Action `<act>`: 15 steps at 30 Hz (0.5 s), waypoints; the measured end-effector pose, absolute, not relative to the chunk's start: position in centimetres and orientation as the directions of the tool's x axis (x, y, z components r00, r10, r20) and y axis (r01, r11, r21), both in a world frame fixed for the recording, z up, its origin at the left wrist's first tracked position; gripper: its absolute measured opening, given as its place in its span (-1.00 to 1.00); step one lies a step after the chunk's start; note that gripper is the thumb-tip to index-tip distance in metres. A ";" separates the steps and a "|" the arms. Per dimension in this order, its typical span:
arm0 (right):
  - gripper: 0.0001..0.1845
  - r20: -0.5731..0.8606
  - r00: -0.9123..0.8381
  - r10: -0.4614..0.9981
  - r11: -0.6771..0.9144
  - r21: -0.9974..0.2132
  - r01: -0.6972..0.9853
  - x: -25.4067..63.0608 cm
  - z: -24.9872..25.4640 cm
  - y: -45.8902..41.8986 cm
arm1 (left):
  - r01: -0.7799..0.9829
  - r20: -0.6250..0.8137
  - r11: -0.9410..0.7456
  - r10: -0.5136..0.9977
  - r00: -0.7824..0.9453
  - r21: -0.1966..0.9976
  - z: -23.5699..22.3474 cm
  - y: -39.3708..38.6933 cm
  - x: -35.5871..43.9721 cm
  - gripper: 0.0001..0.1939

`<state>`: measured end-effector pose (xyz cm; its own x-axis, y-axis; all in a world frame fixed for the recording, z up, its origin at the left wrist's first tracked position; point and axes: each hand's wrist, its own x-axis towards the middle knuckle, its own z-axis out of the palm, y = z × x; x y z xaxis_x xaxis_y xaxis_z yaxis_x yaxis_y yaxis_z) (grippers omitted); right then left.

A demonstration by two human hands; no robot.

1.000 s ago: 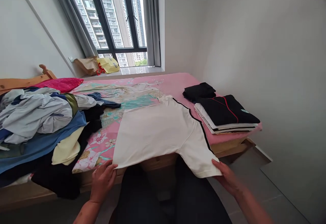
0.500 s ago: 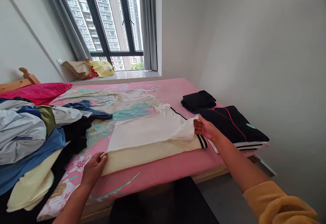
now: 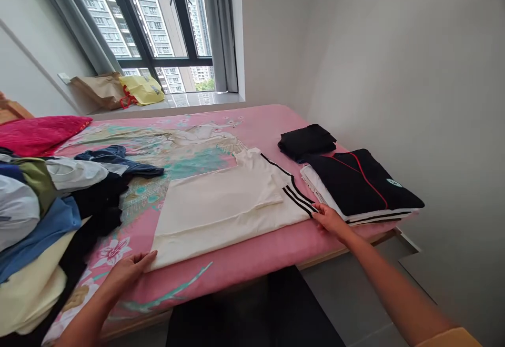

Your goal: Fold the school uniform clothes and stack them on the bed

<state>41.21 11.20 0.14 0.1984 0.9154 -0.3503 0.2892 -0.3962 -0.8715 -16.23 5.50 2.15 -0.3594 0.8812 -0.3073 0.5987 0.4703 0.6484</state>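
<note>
A white T-shirt (image 3: 205, 205) with black stripes along the shoulder and sleeve lies on the bed, with a fold running along its length on the near side. At its near left corner, my left hand (image 3: 130, 272) has thumb and fingertips closed on the hem. My right hand (image 3: 329, 219) pinches the edge of the striped sleeve (image 3: 300, 199) at the near right. The shirt spreads nearly flat between both hands.
Folded dark clothes (image 3: 366, 184) lie stacked at the right, with a black folded garment (image 3: 306, 141) behind them. A loose heap of clothes (image 3: 59, 205) covers the left side. A red pillow (image 3: 43, 134) and bags (image 3: 142, 90) are farther back. The pink bed edge (image 3: 236, 252) runs in front.
My right hand has let the lifted flap down and moved to the striped sleeve edge, which now lies spread out. My left hand stays at the hem corner. The view has shifted slightly.
</note>
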 end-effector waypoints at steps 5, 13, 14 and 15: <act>-0.53 -0.396 0.167 0.903 -0.426 -0.876 0.225 41.5 -1.4 11.6 | 0.404 -0.379 0.450 0.892 -0.246 0.796 3.1 3.8 -14.8 -0.48; -0.57 -0.388 0.212 0.897 -0.434 -0.865 0.254 41.0 -1.6 11.8 | 0.449 -0.335 0.447 0.890 -0.308 0.774 1.4 3.1 -14.1 -0.57; -0.59 -0.379 0.221 0.898 -0.430 -0.862 0.268 40.9 -1.4 11.7 | 0.465 -0.308 0.427 0.899 -0.313 0.775 1.4 3.1 -14.2 -0.59; -0.61 -0.372 0.226 0.900 -0.426 -0.861 0.278 40.8 -1.3 11.5 | 0.477 -0.280 0.408 0.906 -0.317 0.779 1.5 2.9 -14.3 -0.60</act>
